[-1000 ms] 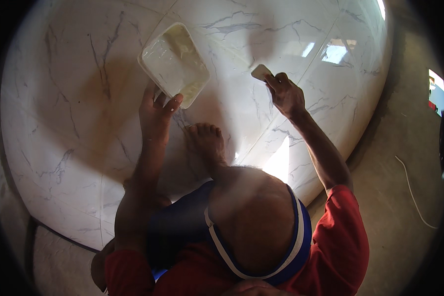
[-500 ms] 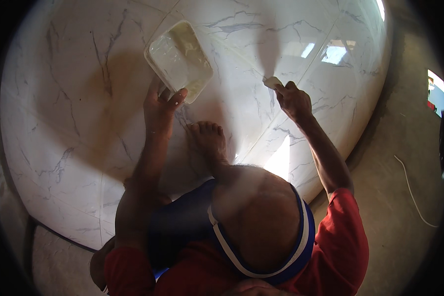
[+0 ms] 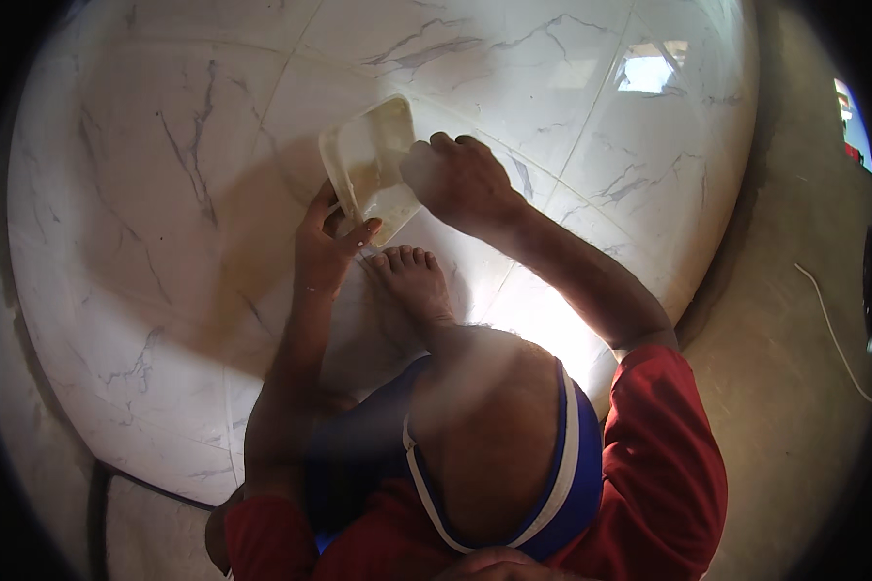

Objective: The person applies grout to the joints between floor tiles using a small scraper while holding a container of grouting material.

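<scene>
Head view. My left hand grasps a white rectangular tub at its near left corner, thumb over the near rim, the other fingers against the left side. Small white specks show on the thumb. Tub sits far of my bare foot, mouth turned up toward me, long side slanting far-right; pale smears inside, nature not determined. Whether its base touches the floor: cannot tell.

My right hand is at the tub's right side, its front edge overlapping the opening. Fingers curled in, knuckles up. Anything in the grip is hidden behind the hand; cannot tell whether it holds something. Contact with the right rim likewise unclear. Right forearm crosses in from the near right.

Surroundings: tiled floor, white with grey veins and thin joints. Shadow left of the tub; bright reflection on the tiles far right; strong light patch between my right forearm and bent knee. Blue shorts with white band about that knee; red sleeve on the right arm. Beyond the tiles, right: brownish floor with a thin white cord, curved.
</scene>
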Tool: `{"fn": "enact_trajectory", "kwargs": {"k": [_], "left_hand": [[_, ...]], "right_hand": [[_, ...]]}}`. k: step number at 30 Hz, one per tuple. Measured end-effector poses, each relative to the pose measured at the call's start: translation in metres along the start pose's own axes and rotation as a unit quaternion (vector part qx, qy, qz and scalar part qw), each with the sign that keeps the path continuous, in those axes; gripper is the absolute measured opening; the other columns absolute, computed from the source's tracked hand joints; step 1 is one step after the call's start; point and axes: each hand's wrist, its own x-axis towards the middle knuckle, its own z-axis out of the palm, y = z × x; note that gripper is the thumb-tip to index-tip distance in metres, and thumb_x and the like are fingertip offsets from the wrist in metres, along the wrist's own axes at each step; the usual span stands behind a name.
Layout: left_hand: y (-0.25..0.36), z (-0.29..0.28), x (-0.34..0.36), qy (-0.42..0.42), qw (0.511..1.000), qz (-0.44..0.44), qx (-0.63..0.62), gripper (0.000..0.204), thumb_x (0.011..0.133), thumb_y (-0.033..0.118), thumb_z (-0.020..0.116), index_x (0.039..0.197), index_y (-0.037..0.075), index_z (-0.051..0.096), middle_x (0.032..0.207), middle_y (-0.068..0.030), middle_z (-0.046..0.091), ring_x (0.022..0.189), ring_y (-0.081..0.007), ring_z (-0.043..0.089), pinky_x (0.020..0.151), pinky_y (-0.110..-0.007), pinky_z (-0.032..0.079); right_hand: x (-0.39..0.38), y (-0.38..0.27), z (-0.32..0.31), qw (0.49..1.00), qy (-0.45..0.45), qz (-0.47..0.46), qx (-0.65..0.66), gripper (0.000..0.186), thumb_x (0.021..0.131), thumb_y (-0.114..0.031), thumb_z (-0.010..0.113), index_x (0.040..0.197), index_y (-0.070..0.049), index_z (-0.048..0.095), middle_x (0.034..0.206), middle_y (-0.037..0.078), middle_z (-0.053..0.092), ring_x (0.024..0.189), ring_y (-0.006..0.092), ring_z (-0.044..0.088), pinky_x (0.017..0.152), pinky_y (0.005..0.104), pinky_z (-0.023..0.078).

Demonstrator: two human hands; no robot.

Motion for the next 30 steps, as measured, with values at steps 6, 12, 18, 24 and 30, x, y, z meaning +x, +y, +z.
{"fn": "enact_trajectory", "kwargs": {"k": [6,12,18,24,30], "left_hand": [[-0.008,0.014,-0.001,-0.016,1.000,-0.009,-0.009,0.084,0.081,0.000,0.083,0.153,-0.004,0.041,0.137,-0.0148,0.058,0.127,-0.0216,0.058,0.100,-0.035,0.053],[-0.009,0.034,0.006,0.003,1.000,0.014,0.005,0.083,0.081,-0.002,0.081,0.152,-0.007,0.039,0.139,-0.0186,0.057,0.130,-0.0245,0.056,0.099,-0.035,0.054],[-0.002,0.045,0.019,0.006,0.999,0.033,-0.015,0.083,0.081,-0.002,0.080,0.152,-0.007,0.039,0.139,-0.0181,0.056,0.130,-0.0248,0.055,0.105,-0.036,0.050],[0.000,0.035,0.016,0.028,0.999,0.038,-0.021,0.081,0.081,-0.002,0.080,0.152,-0.006,0.040,0.138,-0.0158,0.057,0.128,-0.0237,0.056,0.104,-0.035,0.050],[0.009,0.035,0.015,0.028,0.998,0.041,-0.041,0.081,0.082,-0.002,0.080,0.153,-0.004,0.040,0.138,-0.0144,0.057,0.126,-0.0224,0.056,0.101,-0.035,0.052]], "right_hand": [[-0.023,-0.020,0.029,0.997,-0.067,0.039,0.005,0.011,0.093,-0.013,0.060,0.096,-0.006,0.068,0.092,0.009,0.066,0.086,0.0278,0.069,0.068,0.0414,0.057],[-0.065,0.019,0.011,0.991,0.089,0.086,0.050,0.016,0.089,-0.015,0.071,0.105,-0.014,0.072,0.097,0.003,0.067,0.080,0.0196,0.069,0.064,0.0347,0.058],[-0.109,0.067,0.047,0.924,0.193,0.281,0.176,0.029,0.093,-0.020,0.078,0.119,-0.009,0.074,0.109,0.013,0.075,0.087,0.0271,0.077,0.071,0.0345,0.062],[-0.106,0.074,0.088,0.912,0.216,0.322,0.136,0.031,0.096,-0.025,0.072,0.125,-0.013,0.069,0.109,0.011,0.071,0.081,0.0293,0.075,0.066,0.0392,0.061],[-0.100,0.064,0.111,0.924,0.190,0.323,0.082,0.031,0.099,-0.030,0.067,0.127,-0.017,0.063,0.109,0.009,0.067,0.076,0.0297,0.073,0.059,0.0433,0.060]]}}
